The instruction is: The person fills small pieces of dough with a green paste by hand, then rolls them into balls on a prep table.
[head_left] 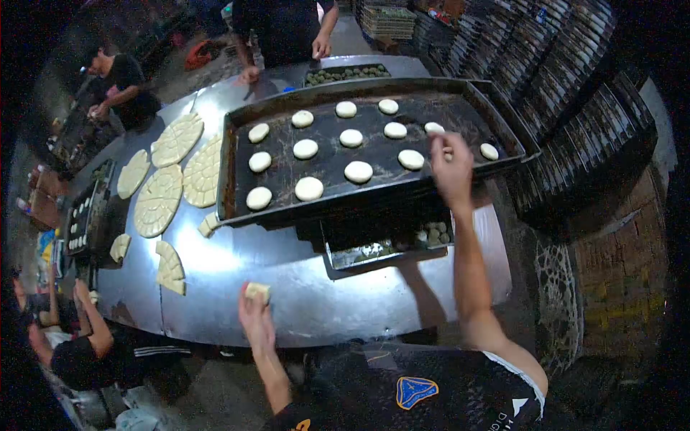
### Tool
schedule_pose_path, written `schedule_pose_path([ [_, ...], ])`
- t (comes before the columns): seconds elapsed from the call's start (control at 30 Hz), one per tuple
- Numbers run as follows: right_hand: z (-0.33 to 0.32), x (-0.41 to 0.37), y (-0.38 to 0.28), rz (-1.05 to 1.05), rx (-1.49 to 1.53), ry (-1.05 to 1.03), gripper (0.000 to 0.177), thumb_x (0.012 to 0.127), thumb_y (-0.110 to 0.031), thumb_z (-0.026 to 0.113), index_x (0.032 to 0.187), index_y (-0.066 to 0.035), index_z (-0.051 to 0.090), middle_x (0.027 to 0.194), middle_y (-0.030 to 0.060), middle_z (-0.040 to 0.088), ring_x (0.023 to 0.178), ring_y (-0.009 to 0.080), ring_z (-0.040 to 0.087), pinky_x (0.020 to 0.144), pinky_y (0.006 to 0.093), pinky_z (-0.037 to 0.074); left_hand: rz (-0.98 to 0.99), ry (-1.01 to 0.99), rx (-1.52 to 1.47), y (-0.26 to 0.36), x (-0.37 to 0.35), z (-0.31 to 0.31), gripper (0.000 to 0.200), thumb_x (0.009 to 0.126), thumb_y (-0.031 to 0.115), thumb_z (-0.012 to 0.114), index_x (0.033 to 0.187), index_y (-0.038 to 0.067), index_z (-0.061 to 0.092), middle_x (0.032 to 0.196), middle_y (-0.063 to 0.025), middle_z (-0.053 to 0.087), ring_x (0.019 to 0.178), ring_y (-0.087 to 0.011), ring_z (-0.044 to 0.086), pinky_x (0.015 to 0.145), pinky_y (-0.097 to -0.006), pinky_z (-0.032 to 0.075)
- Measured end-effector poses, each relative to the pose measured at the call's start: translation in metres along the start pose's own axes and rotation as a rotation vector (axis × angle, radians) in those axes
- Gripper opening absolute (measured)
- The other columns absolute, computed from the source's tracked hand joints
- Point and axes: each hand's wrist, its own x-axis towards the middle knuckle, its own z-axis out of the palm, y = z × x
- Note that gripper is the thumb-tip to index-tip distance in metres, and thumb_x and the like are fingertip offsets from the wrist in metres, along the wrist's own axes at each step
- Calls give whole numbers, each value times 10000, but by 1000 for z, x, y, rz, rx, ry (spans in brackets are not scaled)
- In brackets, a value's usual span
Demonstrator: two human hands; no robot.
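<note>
My left hand (258, 323) is closed on a small pale dough piece (256, 290), held above the front of the metal table. My right hand (453, 172) reaches over the dark baking tray (302, 209) near its right end. Motion smears its fingers, and I cannot make out whether they grip anything. One dough round (434, 128) lies by its fingertips, and a bit of pale dough shows beside the fingers, partly hidden. Other flattened dough rounds (358, 172) sit apart in rows on the tray, with another (489, 151) to the right of the hand.
Scored dough discs (158, 201) and a cut wedge (170, 267) lie on the metal table (287, 255) at left. Under the tray's front edge is a container with greenish balls (436, 234); another batch (348, 73) sits behind. A co-worker (284, 32) stands opposite. Stacked trays (575, 144) rise at right.
</note>
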Motion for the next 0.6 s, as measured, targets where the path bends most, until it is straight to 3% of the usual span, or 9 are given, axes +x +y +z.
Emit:
schedule_pose_path([
  [0.07,13,-77,-43,213,293,-253,165,907,-154,594,971,-21,668,877,89,656,787,156,613,699,291,487,-113,-152,111,13,-18,53,615,868,90,644,1403,10,352,1207,-145,522,1052,-247,569,911,-317,490],
  [0.13,50,-161,-40,280,582,-647,284,929,-292,580,962,-26,675,840,99,665,759,161,609,706,307,493,-114,-352,74,-16,-22,77,625,845,42,656,1389,-14,355,1159,-145,557,1041,-211,578,873,-298,509],
  [0.17,62,-195,-40,549,511,-839,424,944,-408,532,981,-10,674,793,109,663,761,186,627,718,319,493,-154,-444,42,-24,-28,90,627,840,43,669,1383,-19,363,1130,-127,577,1029,-188,578,844,-272,514],
  [0.2,67,-218,-58,543,481,-646,504,959,-455,476,946,11,668,759,132,653,743,198,625,704,333,489,-187,-489,95,-30,-35,101,619,826,34,685,1366,-29,388,1147,-128,578,1006,-180,583,837,-263,513],
  [0.23,63,-229,-66,727,425,-589,523,979,-431,437,858,34,642,737,155,644,688,186,595,650,365,469,-143,-512,135,-46,-41,107,525,814,3,681,1301,-24,485,1106,-110,597,970,-151,581,813,-245,505],
  [0.33,56,-247,-70,795,309,-262,544,987,-383,435,704,55,588,574,166,581,512,180,516,502,384,402,1,-482,263,-72,-61,113,363,790,-24,679,1148,-10,624,884,-28,613,821,-92,565,718,-209,468],
  [0.5,39,-241,-71,642,166,-293,527,964,-369,491,679,58,608,492,159,535,424,171,484,454,388,387,-49,-445,373,-85,-67,101,309,796,40,720,1090,-22,644,767,14,576,669,-54,495,616,-206,440],
  [0.57,31,-223,-58,555,135,-607,488,944,-384,527,740,39,658,497,163,548,414,179,495,456,393,397,-188,-479,419,-72,-63,101,264,813,124,741,1020,-19,659,760,9,583,668,-47,490,589,-200,428],
  [0.6,30,-214,-32,443,78,-695,422,913,-383,575,803,7,694,564,179,596,453,226,558,490,391,432,-317,-453,244,-73,-59,99,260,830,191,741,978,-8,662,783,-4,603,678,-51,506,600,-189,424],
])
